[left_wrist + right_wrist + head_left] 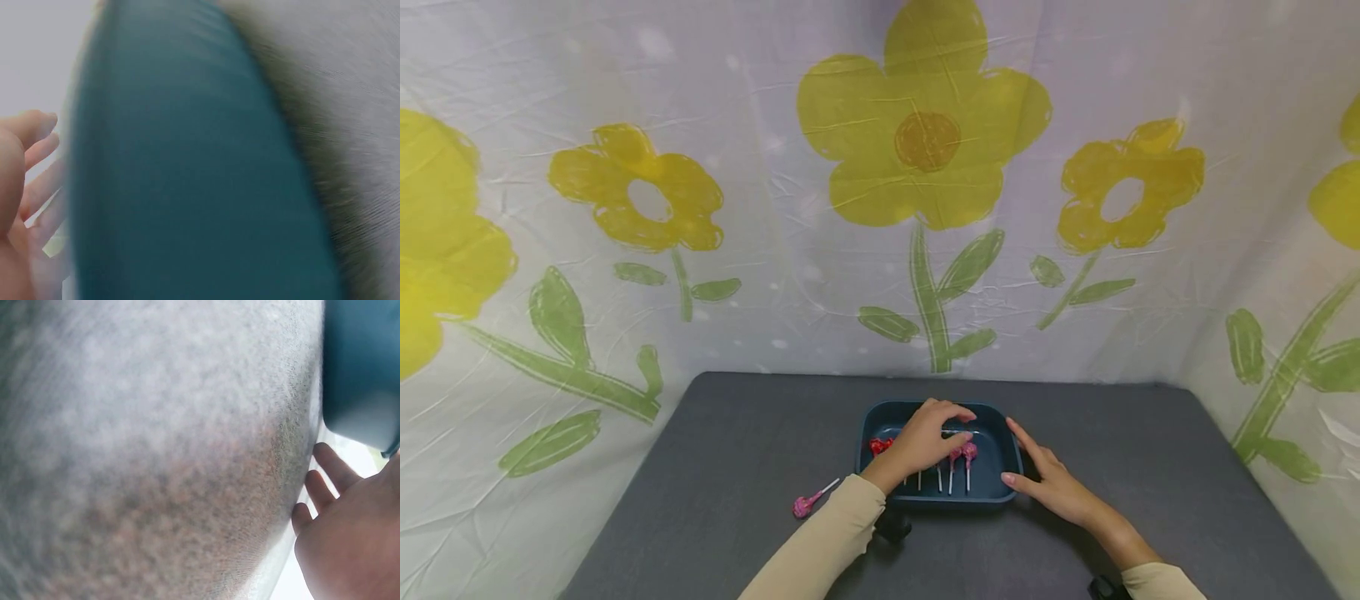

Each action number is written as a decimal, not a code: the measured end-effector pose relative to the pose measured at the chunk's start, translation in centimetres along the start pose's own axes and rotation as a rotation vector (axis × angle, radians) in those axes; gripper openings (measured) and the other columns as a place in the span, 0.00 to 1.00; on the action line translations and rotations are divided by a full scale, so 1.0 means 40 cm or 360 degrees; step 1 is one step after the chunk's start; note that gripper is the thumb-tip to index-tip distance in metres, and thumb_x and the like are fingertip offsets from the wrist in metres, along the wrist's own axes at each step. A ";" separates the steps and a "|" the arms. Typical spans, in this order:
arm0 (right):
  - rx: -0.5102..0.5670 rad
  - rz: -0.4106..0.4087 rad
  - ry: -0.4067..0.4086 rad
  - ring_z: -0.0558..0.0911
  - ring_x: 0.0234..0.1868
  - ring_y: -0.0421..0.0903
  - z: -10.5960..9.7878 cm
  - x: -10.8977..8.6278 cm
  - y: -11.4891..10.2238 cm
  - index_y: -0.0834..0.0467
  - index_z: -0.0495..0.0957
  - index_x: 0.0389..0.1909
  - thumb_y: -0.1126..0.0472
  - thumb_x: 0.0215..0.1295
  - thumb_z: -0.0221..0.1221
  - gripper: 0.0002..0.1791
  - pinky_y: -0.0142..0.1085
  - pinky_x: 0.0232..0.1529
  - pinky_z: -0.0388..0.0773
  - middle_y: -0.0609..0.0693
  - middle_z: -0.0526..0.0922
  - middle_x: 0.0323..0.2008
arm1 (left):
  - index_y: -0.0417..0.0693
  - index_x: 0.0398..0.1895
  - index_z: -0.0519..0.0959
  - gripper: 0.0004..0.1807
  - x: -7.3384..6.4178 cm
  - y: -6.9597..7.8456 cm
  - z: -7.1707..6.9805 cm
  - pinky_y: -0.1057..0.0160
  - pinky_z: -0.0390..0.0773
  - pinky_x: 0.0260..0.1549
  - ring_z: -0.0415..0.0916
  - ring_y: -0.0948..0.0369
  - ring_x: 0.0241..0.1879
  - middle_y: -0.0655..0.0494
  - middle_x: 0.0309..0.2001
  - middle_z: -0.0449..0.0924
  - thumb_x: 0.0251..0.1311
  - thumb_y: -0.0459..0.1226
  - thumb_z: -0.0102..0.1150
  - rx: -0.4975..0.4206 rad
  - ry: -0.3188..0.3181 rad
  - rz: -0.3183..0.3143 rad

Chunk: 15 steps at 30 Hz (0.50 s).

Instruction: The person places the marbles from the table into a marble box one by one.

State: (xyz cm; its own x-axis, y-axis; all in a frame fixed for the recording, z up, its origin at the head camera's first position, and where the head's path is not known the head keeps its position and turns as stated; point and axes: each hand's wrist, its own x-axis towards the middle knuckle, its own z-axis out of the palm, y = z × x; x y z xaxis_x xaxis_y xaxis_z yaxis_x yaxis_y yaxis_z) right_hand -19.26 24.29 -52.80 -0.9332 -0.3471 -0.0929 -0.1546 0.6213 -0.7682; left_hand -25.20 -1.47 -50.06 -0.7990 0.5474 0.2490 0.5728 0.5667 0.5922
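Note:
My left hand (922,437) is over the dark blue tray (992,496), its thumb and fingers apart and nothing between them. Under and beside it lie several lollipops in a row, with a red lollipop (877,447) at the left and a pink lollipop (970,451) at the right end; the hand hides some of them. At the tray's right end rests my right hand (1060,490), thumb and fingers spread along the rim. The tray's side fills much of the left wrist view, the left hand (31,187) beside it. In the right wrist view the right hand's fingers (334,465) reach close to the tray.
A single pink lollipop (803,505) lies on the grey table (737,450), left of the tray. Behind the table hangs a pale curtain (760,317) printed with yellow flowers, which also runs along both sides.

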 end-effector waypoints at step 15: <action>0.0003 -0.0027 0.0037 0.55 0.72 0.67 0.002 -0.002 0.000 0.37 0.40 0.79 0.44 0.69 0.58 0.47 0.76 0.56 0.56 0.64 0.57 0.74 | 0.58 0.58 0.80 0.18 -0.131 0.020 -0.265 0.46 0.71 0.60 0.70 0.55 0.61 0.59 0.57 0.79 0.65 0.43 0.64 -0.0032 0.0362 -0.0043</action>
State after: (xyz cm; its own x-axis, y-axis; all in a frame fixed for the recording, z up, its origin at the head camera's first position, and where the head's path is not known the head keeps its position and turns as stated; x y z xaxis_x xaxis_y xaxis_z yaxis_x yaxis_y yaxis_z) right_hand -19.17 24.26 -52.83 -0.9377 -0.3413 -0.0651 -0.1701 0.6142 -0.7706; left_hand -22.49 -10.42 -42.76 -0.8360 0.3780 0.3976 0.5486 0.5656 0.6157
